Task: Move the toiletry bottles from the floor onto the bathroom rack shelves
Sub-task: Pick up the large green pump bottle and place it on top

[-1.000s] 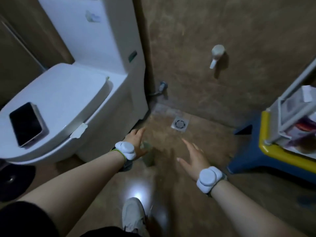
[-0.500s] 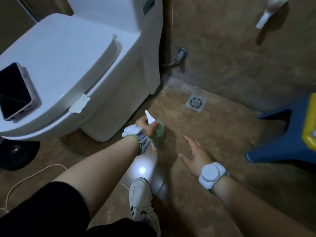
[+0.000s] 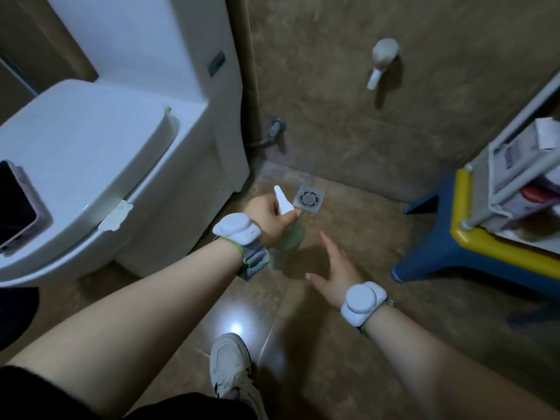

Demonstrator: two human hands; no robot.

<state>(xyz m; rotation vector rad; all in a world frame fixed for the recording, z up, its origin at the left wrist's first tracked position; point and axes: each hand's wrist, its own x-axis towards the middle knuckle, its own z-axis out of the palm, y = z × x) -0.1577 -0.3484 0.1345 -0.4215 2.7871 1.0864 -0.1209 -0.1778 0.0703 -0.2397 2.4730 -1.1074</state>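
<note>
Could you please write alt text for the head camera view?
A person's left hand grips a green pump bottle beside a white toilet; the right hand hovers open, empty. A white rack stands at right.

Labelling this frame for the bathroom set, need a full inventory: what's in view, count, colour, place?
pale green pump bottle with white nozzle: 1, green and white, held near the floor by the toilet base
white ceramic toilet: 1, white, left, lid closed
dark smartphone: 1, black, on the toilet lid, far left
square metal floor drain: 1, grey, floor by the wall
white wall fitting: 1, white, on the brown wall
blue and yellow plastic stool: 1, right
white rack: 1, on the stool, holding packets
white shoe: 1, bottom centre
left hand: 1, grip closed on the bottle
right hand: 1, open, empty
</note>
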